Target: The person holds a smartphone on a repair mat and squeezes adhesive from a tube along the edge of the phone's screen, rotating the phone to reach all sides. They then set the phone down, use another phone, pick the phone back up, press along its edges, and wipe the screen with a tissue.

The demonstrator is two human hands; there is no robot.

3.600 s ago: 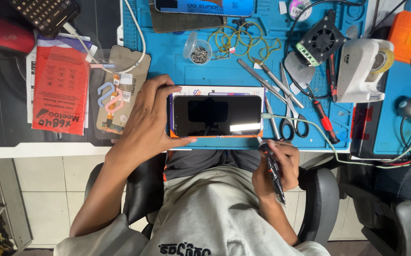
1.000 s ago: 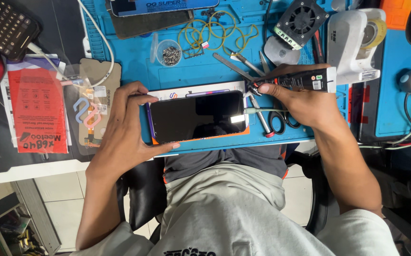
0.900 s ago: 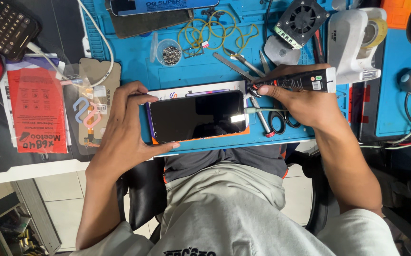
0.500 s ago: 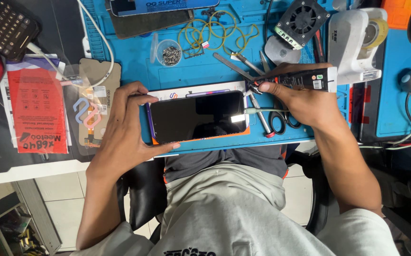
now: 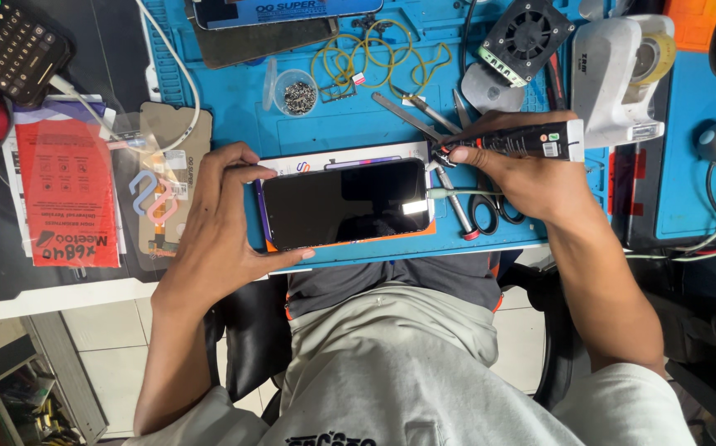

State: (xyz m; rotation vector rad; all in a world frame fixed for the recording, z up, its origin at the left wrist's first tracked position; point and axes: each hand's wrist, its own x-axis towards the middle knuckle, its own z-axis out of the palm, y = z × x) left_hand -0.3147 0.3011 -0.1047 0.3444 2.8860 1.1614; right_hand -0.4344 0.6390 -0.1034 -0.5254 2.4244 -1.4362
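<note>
A black-screened phone (image 5: 343,203) lies flat on a white box at the front edge of the blue work mat (image 5: 333,124). My left hand (image 5: 221,219) grips the phone's left end, thumb under the near edge and fingers over the far edge. My right hand (image 5: 531,169) holds a black electric screwdriver (image 5: 511,140) lying sideways, its tip pointing left at the phone's far right corner. A thin cable plugs into the phone's right end.
Tweezers, a red-tipped screwdriver (image 5: 454,202) and scissors (image 5: 490,211) lie right of the phone. A screw dish (image 5: 297,93), yellow rubber bands (image 5: 366,58), a small fan (image 5: 525,37) and a white tape dispenser (image 5: 622,70) sit behind. A back cover (image 5: 172,177) and red packet (image 5: 68,194) lie left.
Since 3.6 s ago my right hand has risen from my lap with the screwdriver to the phone's right end. Over the last second both hands have stayed almost still.
</note>
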